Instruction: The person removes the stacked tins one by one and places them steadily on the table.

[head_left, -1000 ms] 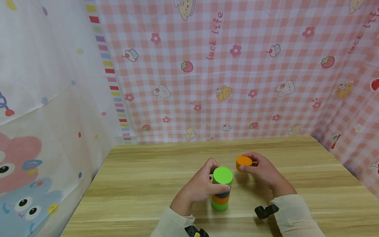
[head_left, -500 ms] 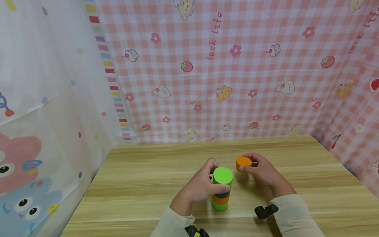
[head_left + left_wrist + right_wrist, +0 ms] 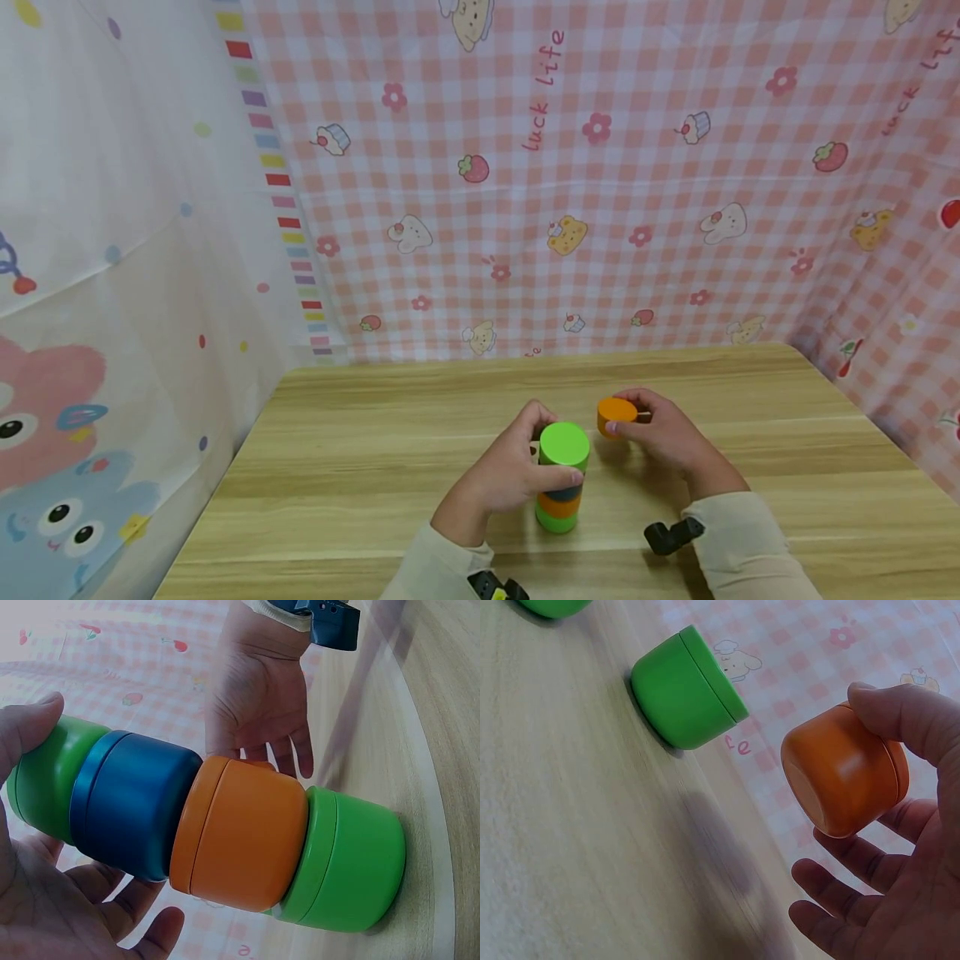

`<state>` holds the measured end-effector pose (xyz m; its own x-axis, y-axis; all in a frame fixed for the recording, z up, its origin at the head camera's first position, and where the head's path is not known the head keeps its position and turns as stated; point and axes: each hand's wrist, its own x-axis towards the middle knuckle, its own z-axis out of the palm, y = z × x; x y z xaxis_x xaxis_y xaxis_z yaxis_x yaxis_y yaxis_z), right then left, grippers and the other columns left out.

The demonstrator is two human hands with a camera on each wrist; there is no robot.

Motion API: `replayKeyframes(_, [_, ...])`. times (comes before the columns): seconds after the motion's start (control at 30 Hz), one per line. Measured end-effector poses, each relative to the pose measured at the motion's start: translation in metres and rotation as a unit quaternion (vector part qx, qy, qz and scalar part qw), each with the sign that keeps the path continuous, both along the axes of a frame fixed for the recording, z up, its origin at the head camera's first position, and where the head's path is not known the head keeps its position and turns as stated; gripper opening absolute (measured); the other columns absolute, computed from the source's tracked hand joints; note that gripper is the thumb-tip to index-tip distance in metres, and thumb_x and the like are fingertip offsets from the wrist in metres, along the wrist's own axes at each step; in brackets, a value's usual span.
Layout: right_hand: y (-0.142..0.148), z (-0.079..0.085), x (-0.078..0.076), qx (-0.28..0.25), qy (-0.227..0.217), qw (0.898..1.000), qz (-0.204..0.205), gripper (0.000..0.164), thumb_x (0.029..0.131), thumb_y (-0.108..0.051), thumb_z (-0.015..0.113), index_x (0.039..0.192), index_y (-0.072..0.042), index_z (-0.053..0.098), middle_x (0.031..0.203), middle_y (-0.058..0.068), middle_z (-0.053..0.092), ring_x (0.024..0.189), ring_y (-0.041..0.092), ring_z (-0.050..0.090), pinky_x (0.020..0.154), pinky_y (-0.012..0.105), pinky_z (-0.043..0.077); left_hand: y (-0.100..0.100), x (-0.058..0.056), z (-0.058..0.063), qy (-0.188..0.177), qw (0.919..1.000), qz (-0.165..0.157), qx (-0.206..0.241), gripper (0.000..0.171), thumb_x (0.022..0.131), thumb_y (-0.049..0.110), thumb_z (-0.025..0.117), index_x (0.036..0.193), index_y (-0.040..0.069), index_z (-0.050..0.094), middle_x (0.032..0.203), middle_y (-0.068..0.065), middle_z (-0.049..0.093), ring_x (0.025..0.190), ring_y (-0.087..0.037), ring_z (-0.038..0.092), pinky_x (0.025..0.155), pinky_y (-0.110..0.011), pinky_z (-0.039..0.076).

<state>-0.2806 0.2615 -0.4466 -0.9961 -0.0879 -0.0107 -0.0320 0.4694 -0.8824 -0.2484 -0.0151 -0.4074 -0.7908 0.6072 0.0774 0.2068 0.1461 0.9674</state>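
Head view: the back cloth [image 3: 450, 200] carries the legible words "luck life" in pink lettering [image 3: 535, 127], and similar lettering runs partly out of frame on the right cloth [image 3: 892, 275]. The left hand [image 3: 506, 479], in a pale sleeve [image 3: 442, 562], grips the stack [image 3: 564, 495], its thumb lying across the front and its fingers reaching round behind. From the top, the stack runs green, dark blue, orange, green. It stands about midway between the left and right edges of the table [image 3: 337, 467], well apart from the back edge. The right hand [image 3: 667, 429] pinches an orange pot [image 3: 617, 411] between thumb and fingers, lifted clear of the table, nearer the back right corner than the stack is. Right wrist view: a green pot [image 3: 686, 690] stands upright on the table; its place in the head view cannot be determined. Compared with the head view one second ago, the orange pot and right hand have shifted very slightly toward the near side; the left hand and stack show no visible change.
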Motion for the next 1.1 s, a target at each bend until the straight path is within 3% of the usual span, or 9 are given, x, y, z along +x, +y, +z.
replayKeyframes(0.5, [0.0011, -0.0031, -0.0020, 0.004, -0.002, 1.000, 0.003, 0.050, 0.099, -0.022, 0.075, 0.140, 0.001, 0.056, 0.134, 0.020, 0.063, 0.115, 0.031, 0.059, 0.093, 0.040, 0.049, 0.0003, -0.0007, 0.0013, -0.002, 1.0000, -0.005, 0.004, 0.044, 0.091, 0.012, 0.081, 0.121, 0.012, 0.049, 0.121, -0.002, 0.058, 0.110, -0.018, 0.058, 0.094, -0.037, 0.053])
replayKeyframes(1.1, [0.0008, -0.0057, -0.0028, 0.001, -0.002, 1.000, 0.010, 0.052, 0.098, -0.023, 0.076, 0.140, 0.002, 0.056, 0.133, 0.021, 0.063, 0.112, 0.030, 0.059, 0.089, 0.034, 0.050, 0.0007, 0.0001, 0.0010, -0.002, 1.0000, -0.002, 0.002, 0.044, 0.091, 0.011, 0.081, 0.121, 0.013, 0.049, 0.122, -0.001, 0.059, 0.110, -0.018, 0.058, 0.094, -0.038, 0.053])
